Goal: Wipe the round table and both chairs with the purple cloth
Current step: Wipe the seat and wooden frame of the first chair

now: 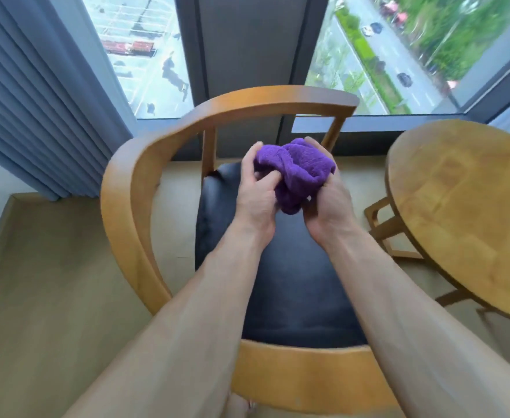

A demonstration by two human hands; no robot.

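The purple cloth point(296, 170) is bunched up between both my hands, held in the air above the black seat of a wooden armchair point(133, 176). My left hand point(255, 196) grips its left side with the fingers curled into the folds. My right hand point(327, 203) cups it from the right and below. The round wooden table point(465, 206) stands to the right of the chair. Part of a second chair's wooden frame point(382, 227) shows under the table edge.
A floor-to-ceiling window with a dark frame point(247, 55) runs behind the chair. Grey curtains point(36, 101) hang at the left. Beige floor point(51, 282) spreads to the left of the chair.
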